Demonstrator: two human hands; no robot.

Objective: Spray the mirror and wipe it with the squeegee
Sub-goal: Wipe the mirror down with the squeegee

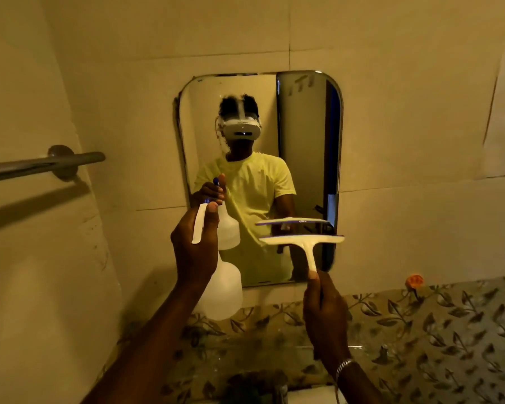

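A rounded rectangular mirror [303, 126] hangs on the tiled wall ahead. My left hand [194, 246] grips a white spray bottle [225, 290] by its neck and trigger, with the blue nozzle pointing at the mirror's lower left. My right hand [325, 307] holds a white squeegee [303, 243] by its handle. Its blade lies level close to the lower right of the glass; I cannot tell whether it touches. The mirror reflects the person, the bottle and the squeegee.
A metal towel bar [41, 163] juts from the left wall at mid height. Below the mirror runs a band of leaf-patterned tiles [435, 330]. A small orange object [415, 281] sits on the wall at the right. A dark tap [257, 386] shows at the bottom edge.
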